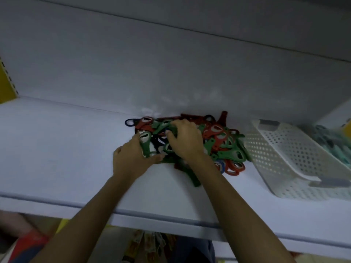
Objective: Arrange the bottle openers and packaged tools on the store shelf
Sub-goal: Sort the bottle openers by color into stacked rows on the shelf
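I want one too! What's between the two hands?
In the head view, green and dark bottle openers fill the gap between the left hand and right hand.

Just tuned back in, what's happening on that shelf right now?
A person has both hands in a heap of red, green and blue bottle openers at the back of the white shelf. The left hand grips green openers at the heap's left edge. The right hand curls its fingers into the top. A white perforated basket lies just to the right.
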The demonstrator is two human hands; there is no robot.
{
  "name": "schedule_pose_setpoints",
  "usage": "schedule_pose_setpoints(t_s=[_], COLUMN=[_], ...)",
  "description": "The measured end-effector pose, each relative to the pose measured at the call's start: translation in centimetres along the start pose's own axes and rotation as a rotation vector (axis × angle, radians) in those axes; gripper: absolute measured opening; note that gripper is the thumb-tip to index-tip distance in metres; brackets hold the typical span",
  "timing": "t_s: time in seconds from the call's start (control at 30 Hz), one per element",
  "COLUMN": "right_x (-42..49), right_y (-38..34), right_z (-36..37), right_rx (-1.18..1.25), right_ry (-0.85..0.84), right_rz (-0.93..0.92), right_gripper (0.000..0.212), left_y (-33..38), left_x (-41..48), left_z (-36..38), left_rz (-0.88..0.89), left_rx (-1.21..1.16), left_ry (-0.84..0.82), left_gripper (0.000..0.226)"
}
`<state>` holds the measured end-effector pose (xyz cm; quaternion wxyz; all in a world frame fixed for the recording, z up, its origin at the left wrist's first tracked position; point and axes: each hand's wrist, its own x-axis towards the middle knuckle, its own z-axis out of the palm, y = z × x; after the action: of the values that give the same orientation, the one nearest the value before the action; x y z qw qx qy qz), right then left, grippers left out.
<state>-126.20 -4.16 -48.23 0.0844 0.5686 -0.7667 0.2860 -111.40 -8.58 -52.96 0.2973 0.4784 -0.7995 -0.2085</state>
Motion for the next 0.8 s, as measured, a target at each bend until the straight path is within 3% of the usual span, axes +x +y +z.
schedule_pose_setpoints(t_s=[0.13, 0.27, 0.43, 0.63, 0.8], right_x=[-0.4, -1.5, -2.6, -2.5, -2.7], right_y=[-2.4, -2.4, -2.1, -1.8, -1.3], right_z=[2.4, 4.6, 5.2, 5.2, 4.4], right_rx=[-0.049, -0.049, -0.065, 0.070, 0.038], right_ry=[0.066, 0.029, -0.072, 0.058, 0.260], right_rz=[-0.092, -0.156, -0.279, -0.247, -0.141], right_gripper=[0.021, 0.022, 0.032, 0.011, 0.015], left_y=[-0.4, -2.0, -6.8, -7.6, -8.0], left_x=[0.5, 1.8, 4.8, 4.8, 4.6], left_z=[0.5, -0.7, -3.0, -2.6, -2.1], left_rz=[0.017, 0.171, 0.499, 0.465, 0.553], left_rx=[0.032, 0.183, 0.155, 0.013, 0.186], left_ry=[0.090, -0.020, -0.219, -0.242, -0.321], left_gripper=[0.041, 0.030, 0.049, 0.050, 0.070])
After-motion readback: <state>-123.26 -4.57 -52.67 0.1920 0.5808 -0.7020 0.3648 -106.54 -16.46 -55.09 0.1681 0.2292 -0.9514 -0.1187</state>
